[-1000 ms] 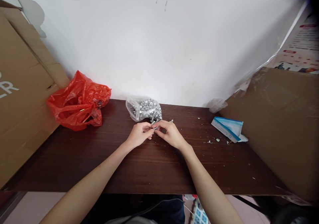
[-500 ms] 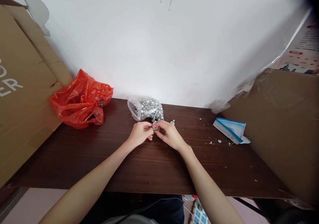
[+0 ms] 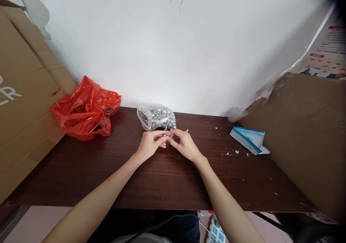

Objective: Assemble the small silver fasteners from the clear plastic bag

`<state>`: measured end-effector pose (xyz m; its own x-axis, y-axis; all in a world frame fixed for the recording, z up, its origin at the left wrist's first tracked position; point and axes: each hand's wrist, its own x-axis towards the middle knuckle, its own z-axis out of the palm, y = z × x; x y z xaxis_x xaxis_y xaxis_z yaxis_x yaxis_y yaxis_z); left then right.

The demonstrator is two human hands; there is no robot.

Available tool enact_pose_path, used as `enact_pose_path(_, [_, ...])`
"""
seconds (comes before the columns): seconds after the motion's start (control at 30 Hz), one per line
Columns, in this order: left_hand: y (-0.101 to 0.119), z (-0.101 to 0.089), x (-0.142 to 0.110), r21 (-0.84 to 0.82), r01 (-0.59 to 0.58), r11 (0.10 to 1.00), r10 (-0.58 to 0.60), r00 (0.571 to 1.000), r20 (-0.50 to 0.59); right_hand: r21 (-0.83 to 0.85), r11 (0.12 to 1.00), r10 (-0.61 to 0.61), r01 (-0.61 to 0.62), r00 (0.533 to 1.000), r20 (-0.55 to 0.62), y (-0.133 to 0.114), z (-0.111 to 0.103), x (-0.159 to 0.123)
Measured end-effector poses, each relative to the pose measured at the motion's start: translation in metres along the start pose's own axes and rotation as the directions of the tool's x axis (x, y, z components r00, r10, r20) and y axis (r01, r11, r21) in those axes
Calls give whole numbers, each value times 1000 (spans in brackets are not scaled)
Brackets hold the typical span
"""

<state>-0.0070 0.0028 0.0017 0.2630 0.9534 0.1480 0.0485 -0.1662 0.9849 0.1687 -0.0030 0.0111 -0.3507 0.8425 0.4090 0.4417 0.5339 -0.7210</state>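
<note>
My left hand [image 3: 150, 144] and my right hand [image 3: 184, 144] meet fingertip to fingertip over the dark table. Between them, both pinch a small shiny metal fastener [image 3: 166, 135], mostly covered by the fingers; its exact shape is too small to make out. Just beyond the hands, a clear plastic bag [image 3: 143, 115] lies on its side, filled with many similar silvery metal pieces [image 3: 162, 114]. A few loose pieces sit at the bag's near edge, partly behind my fingers. One more loose metal piece [image 3: 186, 130] shows just past my right hand.
A crumpled red plastic bag [image 3: 89, 108] lies at left against a big cardboard box [image 3: 29, 102]. On the right are a folded blue-and-white paper packet [image 3: 248, 139], small white scraps [image 3: 236, 152] and another cardboard box [image 3: 305, 135]. A white wall [image 3: 162, 48] stands behind the table [image 3: 162, 189].
The metal fastener has turned between my fingertips and shows less of its length. Both hands have shifted slightly up in view, and my right hand now covers more of the loose piece behind it.
</note>
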Motion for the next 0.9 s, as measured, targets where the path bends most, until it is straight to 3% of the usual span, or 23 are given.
enact_pose_path(0.2, [1,0,-1,19,-28,999,28,1000,8,-7,1000,7,-7,998,65,-2,0,1])
enact_pose_path(0.47, [3,-1,-1,21,-82,996,82,997,8,330,926,163,-183,983,86,6,-1,1])
enact_pose_path(0.67, [4,1,-3,-1,-99,995,99,993,58,372,898,197,-233,971,133,7,1,2])
enact_pose_path(0.9, [7,3,-4,18,-140,990,139,989,45,475,835,198,-277,958,209,4,-4,4])
